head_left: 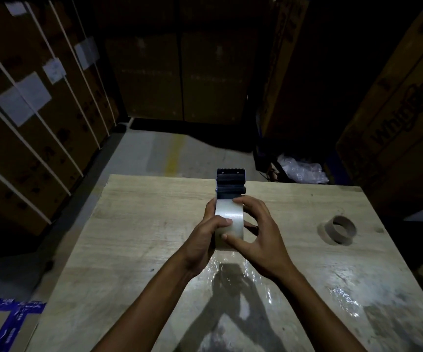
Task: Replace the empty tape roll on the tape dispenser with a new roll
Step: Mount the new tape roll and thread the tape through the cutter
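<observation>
A dark tape dispenser (230, 182) with a toothed blade at its far end is held above the wooden table (139, 224). A new roll of clear tape (228, 217) sits at its near end, between both hands. My left hand (206, 232) grips the roll's left side, thumb across the tape face. My right hand (256, 232) holds the right side, its thumb on the roll's lower face and fingers over the top. The empty brown cardboard core (340, 230) lies on the table to the right, apart from both hands.
Tall cardboard boxes (35, 118) with white straps stand at the left, more boxes (396, 118) at the back and right. Crumpled clear plastic (304, 168) lies on the floor beyond the table. A box with blue tape (7, 323) sits at the lower left.
</observation>
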The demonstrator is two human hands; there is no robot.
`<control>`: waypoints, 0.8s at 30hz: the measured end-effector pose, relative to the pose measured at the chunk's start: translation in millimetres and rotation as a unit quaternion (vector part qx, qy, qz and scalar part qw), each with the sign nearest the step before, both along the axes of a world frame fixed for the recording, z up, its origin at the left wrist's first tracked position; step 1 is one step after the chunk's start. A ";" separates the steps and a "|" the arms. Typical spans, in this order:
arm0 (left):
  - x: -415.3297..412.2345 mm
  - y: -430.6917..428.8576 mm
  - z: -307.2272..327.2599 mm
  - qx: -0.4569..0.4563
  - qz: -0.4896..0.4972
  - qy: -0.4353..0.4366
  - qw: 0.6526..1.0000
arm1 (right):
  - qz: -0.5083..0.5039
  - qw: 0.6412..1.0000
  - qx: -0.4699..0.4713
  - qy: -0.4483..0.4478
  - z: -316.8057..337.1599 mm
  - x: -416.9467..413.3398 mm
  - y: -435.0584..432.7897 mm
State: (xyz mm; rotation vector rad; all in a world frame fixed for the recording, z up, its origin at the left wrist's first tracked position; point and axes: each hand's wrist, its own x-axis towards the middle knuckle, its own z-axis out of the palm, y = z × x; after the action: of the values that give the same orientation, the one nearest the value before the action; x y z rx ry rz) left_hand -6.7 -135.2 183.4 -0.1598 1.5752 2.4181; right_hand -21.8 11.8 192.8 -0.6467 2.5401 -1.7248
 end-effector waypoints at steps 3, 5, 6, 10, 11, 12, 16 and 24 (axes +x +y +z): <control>0.2 2.1 0.1 -0.002 -0.007 0.006 1.000 | -0.035 0.999 -0.015 0.023 -1.6 3.6 -3.9; 0.0 1.7 -0.1 0.003 -0.008 0.002 1.000 | -0.039 0.999 -0.020 0.024 -2.8 5.2 -4.2; 0.1 1.4 -0.2 0.005 -0.009 0.000 1.000 | -0.042 0.999 -0.022 0.019 -2.8 6.0 -4.0; 1.6 1.3 -2.5 0.032 -0.004 -0.012 0.999 | -0.043 0.998 -0.033 -0.010 1.7 8.1 -4.6; 1.8 1.4 -3.5 0.042 -0.002 -0.014 0.999 | -0.045 0.998 -0.042 -0.022 3.1 8.1 -4.5; 1.8 1.2 -4.5 0.049 0.000 -0.017 0.999 | -0.049 0.997 -0.049 -0.034 4.2 7.9 -4.2; 1.4 -1.1 -5.2 0.049 -0.010 -0.024 0.998 | -0.077 0.992 -0.076 -0.063 5.3 8.4 -3.6; 4.7 5.6 -8.0 0.031 -0.014 -0.013 0.999 | -0.171 0.976 -0.120 -0.057 4.6 4.9 -4.7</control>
State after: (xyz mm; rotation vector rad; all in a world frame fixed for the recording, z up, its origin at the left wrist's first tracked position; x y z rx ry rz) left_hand -2.0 -129.6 175.4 -0.1549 1.4790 2.4301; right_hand -16.9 7.1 197.4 -0.1052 2.5001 -2.1266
